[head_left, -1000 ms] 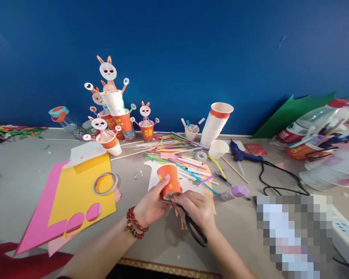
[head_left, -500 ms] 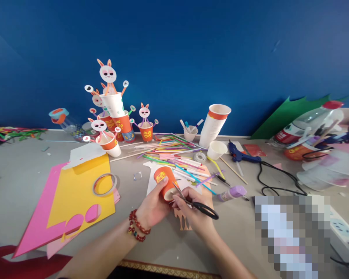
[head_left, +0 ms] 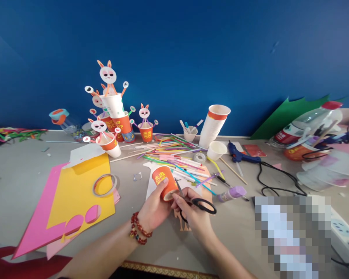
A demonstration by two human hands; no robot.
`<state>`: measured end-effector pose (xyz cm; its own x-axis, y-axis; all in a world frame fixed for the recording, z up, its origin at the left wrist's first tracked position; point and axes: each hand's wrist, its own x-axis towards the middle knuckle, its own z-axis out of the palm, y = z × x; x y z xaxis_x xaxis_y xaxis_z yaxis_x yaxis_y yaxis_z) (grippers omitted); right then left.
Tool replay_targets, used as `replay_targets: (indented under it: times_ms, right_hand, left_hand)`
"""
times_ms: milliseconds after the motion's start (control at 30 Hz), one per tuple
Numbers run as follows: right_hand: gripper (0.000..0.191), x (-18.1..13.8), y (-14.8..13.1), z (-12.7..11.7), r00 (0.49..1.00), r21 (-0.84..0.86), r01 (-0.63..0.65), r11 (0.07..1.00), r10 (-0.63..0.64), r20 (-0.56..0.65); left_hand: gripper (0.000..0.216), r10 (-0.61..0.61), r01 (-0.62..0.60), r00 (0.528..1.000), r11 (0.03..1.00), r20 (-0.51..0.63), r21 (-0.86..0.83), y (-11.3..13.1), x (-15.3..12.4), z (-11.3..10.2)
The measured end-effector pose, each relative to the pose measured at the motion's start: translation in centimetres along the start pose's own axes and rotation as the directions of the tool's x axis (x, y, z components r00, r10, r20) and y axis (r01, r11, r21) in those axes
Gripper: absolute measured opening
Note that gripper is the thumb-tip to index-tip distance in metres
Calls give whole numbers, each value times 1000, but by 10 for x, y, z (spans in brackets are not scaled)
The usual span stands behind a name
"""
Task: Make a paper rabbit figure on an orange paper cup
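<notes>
My left hand (head_left: 154, 209), with a red bead bracelet on the wrist, is wrapped round an orange paper cup (head_left: 163, 182) held upside down and tilted away from me. My right hand (head_left: 192, 211) grips black-handled scissors (head_left: 196, 201), whose blades point up to the cup's lower right side and touch it. Both hands hover low over a white sheet and an orange paper cut-out (head_left: 184, 221) on the grey table (head_left: 26, 182).
Yellow and pink paper sheets (head_left: 75, 193) with a tape ring (head_left: 104, 184) lie left. Bunny cup figures (head_left: 112, 116) stand at the back. Coloured straws (head_left: 174, 153), a stack of cups (head_left: 213, 126), a blue glue gun (head_left: 241, 155), a purple glue stick (head_left: 232, 192) and cables are right.
The cup has tilted further away in my left hand. My right hand has turned the scissors from hanging downward to blades up against the cup.
</notes>
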<state>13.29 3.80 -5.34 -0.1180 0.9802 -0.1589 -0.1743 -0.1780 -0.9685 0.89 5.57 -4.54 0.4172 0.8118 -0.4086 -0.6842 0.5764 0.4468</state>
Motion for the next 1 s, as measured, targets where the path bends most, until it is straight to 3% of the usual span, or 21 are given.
replay_targets:
  times_ms: [133, 300, 400, 667, 767, 867, 1000]
  right_hand:
    - [33, -1, 1, 0, 998, -83, 55, 995, -56, -5]
    - [37, 3, 3, 0, 997, 95, -70, 993, 67, 35]
    - [36, 3, 3, 0, 997, 131, -77, 988, 75, 19]
    - [35, 2, 8, 3, 993, 246, -114, 963, 117, 6]
    - [34, 0, 6, 2, 998, 174, -67, 982, 69, -6]
    - [31, -2, 5, -1, 1000, -45, 29, 999, -29, -6]
    - [29, -5, 3, -5, 975, -354, 214, 910, -221, 21]
  left_hand:
    - [36, 46, -44, 996, 999, -74, 25, -1, 0, -1]
    - [46, 34, -32, 998, 998, -47, 49, -1, 1, 1]
    - [52, 1, -1, 1000, 998, -4, 64, -3, 1, 1]
    - [57, 16, -15, 1000, 999, -27, 36, -11, 2, -3]
    - [52, 24, -23, 999, 999, -26, 32, -11, 3, -3]
    - [45, 33, -33, 995, 999, -91, 4, -10, 2, -2]
    - [39, 54, -52, 990, 999, -133, 13, -5, 0, 1]
